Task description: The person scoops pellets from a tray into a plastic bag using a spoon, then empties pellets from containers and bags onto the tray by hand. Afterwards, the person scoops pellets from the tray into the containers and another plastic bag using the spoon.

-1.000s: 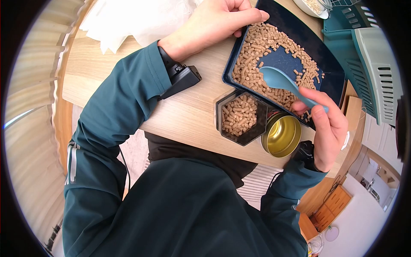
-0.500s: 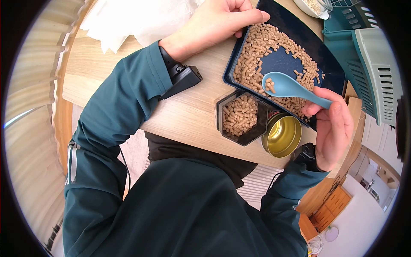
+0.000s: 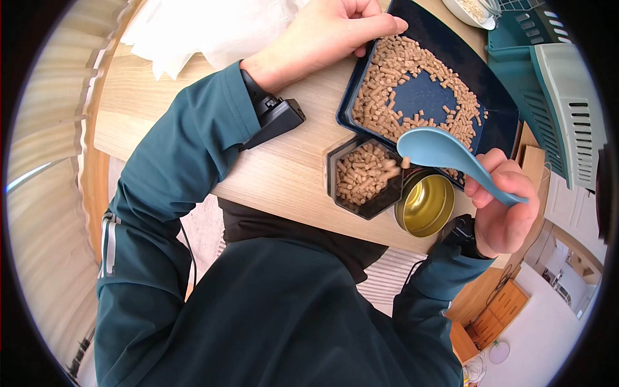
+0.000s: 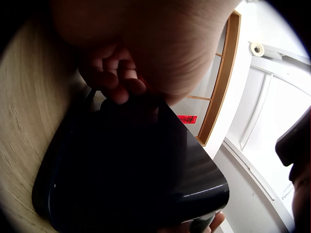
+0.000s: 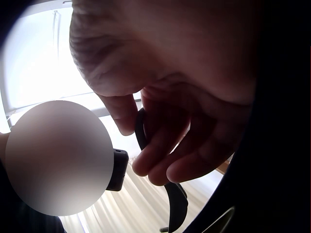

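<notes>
In the head view my left hand (image 3: 322, 40) grips the left rim of a dark blue tray (image 3: 500, 84), thumb on top. The left wrist view shows its fingers curled at the tray's edge. Tan pellets (image 3: 380, 71) lie heaped around a bare patch of tray floor. My right hand (image 3: 506, 206) pinches the handle of a blue spoon (image 3: 438, 148). The spoon is tilted, its bowl's underside showing, at the edge of a dark hexagonal container (image 3: 391, 193) partly filled with pellets. A loose pellet (image 3: 405, 162) shows just below the spoon's tip, and others blur over the container.
An open tin with a gold inside (image 3: 424, 203) stands right of the container, near the table's front edge. White sheeting (image 3: 200, 32) lies at the back left. Teal and pale green baskets (image 3: 570, 109) stand at the right, with a white bowl (image 3: 471, 9) behind the tray.
The spoon scooped pellets from the tray, rose, and moved toward me over the container's edge, where it tipped and pellets dropped. The left hand has stayed on the tray rim.
</notes>
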